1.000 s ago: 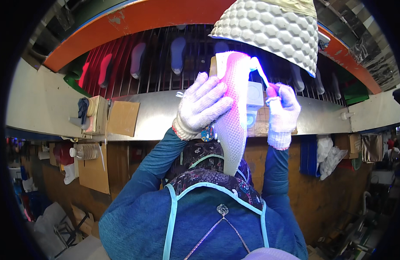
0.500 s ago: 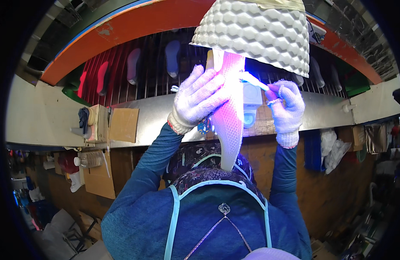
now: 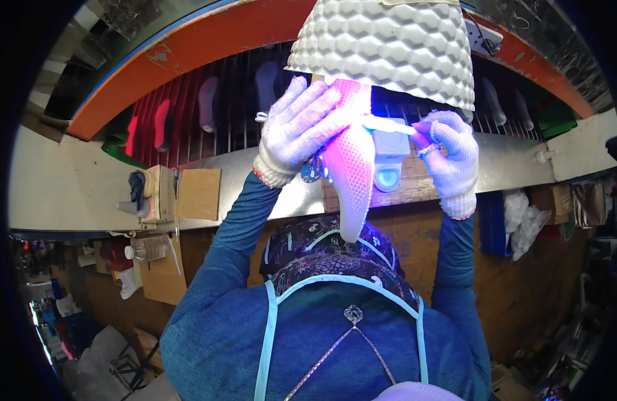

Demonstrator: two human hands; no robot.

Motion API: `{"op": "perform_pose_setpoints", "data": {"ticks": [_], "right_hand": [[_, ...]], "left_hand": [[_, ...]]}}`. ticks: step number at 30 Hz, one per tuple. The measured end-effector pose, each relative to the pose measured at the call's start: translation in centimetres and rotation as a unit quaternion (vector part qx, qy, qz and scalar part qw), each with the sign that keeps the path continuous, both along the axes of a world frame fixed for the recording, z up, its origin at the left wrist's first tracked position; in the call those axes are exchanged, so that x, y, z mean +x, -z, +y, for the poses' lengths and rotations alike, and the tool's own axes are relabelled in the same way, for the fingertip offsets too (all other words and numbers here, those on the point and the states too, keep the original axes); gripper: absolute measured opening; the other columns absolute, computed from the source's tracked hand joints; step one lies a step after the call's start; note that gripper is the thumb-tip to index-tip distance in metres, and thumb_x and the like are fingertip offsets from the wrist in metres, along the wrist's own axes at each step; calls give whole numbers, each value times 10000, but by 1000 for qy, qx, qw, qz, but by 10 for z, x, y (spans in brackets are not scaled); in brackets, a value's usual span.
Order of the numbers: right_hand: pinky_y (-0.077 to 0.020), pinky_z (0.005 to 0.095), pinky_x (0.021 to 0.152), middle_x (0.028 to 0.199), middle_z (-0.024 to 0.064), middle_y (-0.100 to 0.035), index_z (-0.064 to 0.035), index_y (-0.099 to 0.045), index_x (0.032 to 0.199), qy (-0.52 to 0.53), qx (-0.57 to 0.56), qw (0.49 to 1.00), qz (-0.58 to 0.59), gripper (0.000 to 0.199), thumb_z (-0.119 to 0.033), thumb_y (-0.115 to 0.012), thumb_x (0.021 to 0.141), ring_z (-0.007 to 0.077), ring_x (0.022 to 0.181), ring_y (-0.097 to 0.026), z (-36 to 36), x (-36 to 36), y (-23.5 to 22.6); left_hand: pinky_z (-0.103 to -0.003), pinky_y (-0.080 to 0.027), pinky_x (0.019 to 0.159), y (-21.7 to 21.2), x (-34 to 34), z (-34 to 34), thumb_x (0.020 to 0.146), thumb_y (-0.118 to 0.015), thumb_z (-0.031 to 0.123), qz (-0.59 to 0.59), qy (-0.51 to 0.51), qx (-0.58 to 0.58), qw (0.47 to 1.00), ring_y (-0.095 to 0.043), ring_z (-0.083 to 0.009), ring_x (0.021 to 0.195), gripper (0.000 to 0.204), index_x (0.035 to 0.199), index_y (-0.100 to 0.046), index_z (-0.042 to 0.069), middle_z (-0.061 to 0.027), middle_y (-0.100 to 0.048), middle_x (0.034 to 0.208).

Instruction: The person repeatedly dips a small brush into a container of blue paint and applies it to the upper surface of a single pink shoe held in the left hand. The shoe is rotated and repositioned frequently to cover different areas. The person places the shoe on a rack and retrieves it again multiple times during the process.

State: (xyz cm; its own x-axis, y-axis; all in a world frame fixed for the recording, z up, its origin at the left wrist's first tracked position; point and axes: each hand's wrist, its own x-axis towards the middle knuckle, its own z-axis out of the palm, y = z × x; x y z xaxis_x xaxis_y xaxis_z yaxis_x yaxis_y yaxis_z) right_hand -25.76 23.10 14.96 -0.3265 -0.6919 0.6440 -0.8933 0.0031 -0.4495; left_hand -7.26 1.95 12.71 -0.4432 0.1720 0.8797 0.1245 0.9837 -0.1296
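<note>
A pale pink mesh shoe upper (image 3: 352,167), shaped like a full foot, hangs over the bench edge with its narrow end pointing at me. My left hand (image 3: 296,134), in a white knit glove, holds it from the left side; the fingers lie long against it and the thumb is hidden. Pinched in the gloved fingers of my right hand (image 3: 450,152) is a slim white brush (image 3: 393,125). The brush reaches left to the upper's right edge, where bright light washes out its tip. Below the brush stands a small pale container (image 3: 391,157), tinted blue by the light.
A white quilted shade (image 3: 382,50) hangs over the work. Behind it, several foot-shaped pieces (image 3: 208,103) lie on a rack of bars under an orange frame (image 3: 155,73). Cardboard (image 3: 199,194) and a small box sit on the metal bench at left. A clear bottle (image 3: 148,248) is lower left.
The brush has swung from a slant to nearly level, and my right hand has moved slightly right. My left hand and the upper have shifted a little left; the whole view has also moved slightly.
</note>
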Motion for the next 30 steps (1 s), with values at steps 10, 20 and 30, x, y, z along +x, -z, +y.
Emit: {"op": "perform_pose_setpoints", "data": {"ticks": [10,20,30], "right_hand": [[-497,290,728,931,84,-610,40,-685,874,-146,31,970,-191,125,14,-732,762,167,861,-609,-4,-14,13],[-483,270,701,892,63,-615,21,-707,869,-118,-5,947,-300,125,-35,-767,774,141,828,-610,2,5,38],[-497,234,671,955,57,-644,9,-696,891,-121,-150,927,-322,138,50,-734,765,123,853,-616,-4,34,71]], "left_hand": [[-466,-547,807,-11,-6,-12,681,-701,108,-11,17,10,1000,-690,-349,929,373,1052,-710,71,-156,-696,1036],[-416,-530,705,0,-14,-16,629,-708,71,9,-33,37,999,-682,-285,771,355,983,-708,42,-119,-684,875],[-414,-512,740,33,-20,-23,628,-695,46,23,-101,108,989,-674,-305,809,250,875,-708,85,-86,-689,858]]}}
